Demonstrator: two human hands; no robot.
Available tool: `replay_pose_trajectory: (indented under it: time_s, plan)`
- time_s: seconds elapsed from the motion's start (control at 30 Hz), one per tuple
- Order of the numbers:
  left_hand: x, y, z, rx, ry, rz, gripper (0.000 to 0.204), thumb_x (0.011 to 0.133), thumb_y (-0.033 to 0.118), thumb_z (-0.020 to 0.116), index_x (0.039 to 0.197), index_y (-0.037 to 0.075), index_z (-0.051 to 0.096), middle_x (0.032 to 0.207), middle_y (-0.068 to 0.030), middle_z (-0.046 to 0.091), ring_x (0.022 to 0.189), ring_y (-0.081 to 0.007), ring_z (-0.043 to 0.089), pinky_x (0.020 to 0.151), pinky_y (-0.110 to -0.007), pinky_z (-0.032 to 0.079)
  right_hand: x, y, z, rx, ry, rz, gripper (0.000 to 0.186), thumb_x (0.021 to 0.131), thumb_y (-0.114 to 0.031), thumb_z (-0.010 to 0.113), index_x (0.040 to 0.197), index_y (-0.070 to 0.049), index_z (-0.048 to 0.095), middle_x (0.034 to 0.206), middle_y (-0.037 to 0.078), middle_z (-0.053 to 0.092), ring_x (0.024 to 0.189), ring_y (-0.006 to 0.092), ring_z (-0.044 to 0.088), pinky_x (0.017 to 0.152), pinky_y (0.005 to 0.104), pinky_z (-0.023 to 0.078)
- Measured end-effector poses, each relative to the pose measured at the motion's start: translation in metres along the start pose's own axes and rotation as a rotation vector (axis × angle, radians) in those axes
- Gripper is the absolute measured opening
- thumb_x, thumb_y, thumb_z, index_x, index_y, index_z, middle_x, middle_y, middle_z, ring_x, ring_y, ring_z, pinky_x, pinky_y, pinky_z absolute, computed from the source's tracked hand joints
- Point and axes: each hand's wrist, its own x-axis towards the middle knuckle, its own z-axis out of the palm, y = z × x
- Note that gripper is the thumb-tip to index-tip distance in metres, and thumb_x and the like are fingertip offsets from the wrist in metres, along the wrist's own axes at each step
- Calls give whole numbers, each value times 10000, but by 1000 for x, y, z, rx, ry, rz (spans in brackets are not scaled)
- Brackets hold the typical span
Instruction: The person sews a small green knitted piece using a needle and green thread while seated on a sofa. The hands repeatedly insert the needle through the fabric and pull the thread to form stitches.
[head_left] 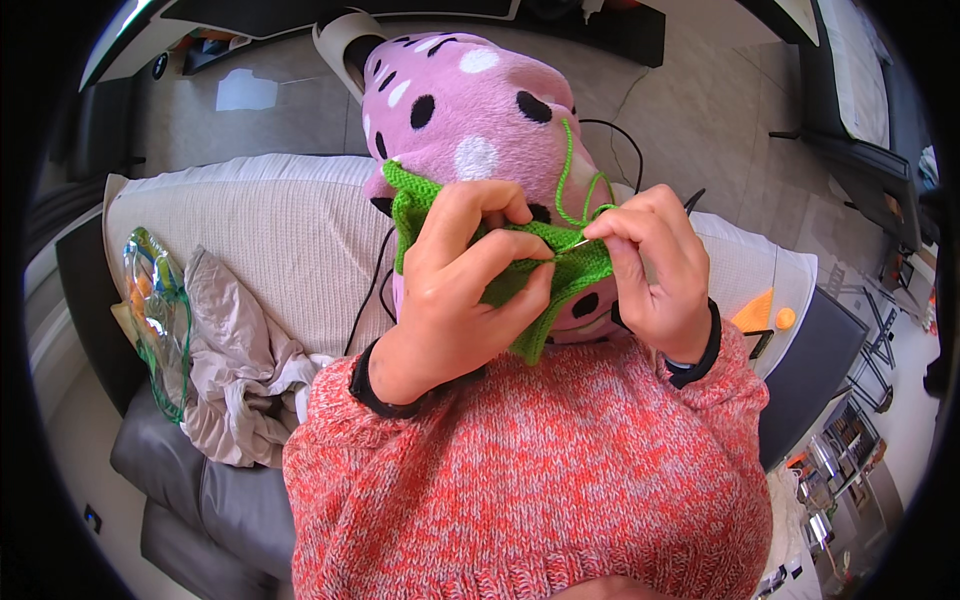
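Head view: green knitting (590, 265) is held over the pink blanket (485, 115), clamped between thumb and fingers of the left hand (440, 280), while the needle (573, 246) is pinched in the right hand (662, 270), its tip toward the left fingers. A finger could be pricked if the needle were pushed hard, and the loosely looped yarn (566, 172) could be knotted by a quick pull. Free room is found beyond the hands, bounded at right by the sofa cover's (770, 265) edge.
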Motion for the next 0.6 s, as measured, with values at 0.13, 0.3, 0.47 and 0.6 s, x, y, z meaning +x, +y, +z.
replay_pose_trajectory:
  time_s: [0.13,0.3,0.47,0.6]
  plan:
    - [0,0,0,-12,-2,-1,255,597,-41,723,827,29,639,969,-107,557,797,-233,561,657,-313,478,4,4,-2,45,-37,8,138,842,88,588,939,-8,601,822,114,519,658,254,550,559,311,435]
    - [0,0,-1,-23,-12,-3,257,594,-42,724,825,31,638,970,-109,557,795,-233,560,655,-315,478,9,11,-5,213,-129,64,103,864,75,569,919,-7,598,816,95,506,676,210,523,581,281,408]
    - [1,0,-2,-31,-22,-3,258,593,-41,725,823,36,639,968,-107,558,792,-231,558,650,-315,476,16,19,-6,326,-229,113,74,879,51,568,894,-12,602,818,78,502,707,188,505,618,271,401]
    - [2,0,-2,-28,-29,1,254,597,-41,726,822,40,638,967,-101,558,791,-231,558,646,-316,474,24,27,-8,410,-341,112,56,892,24,563,886,-12,604,829,67,515,763,191,515,679,276,410]
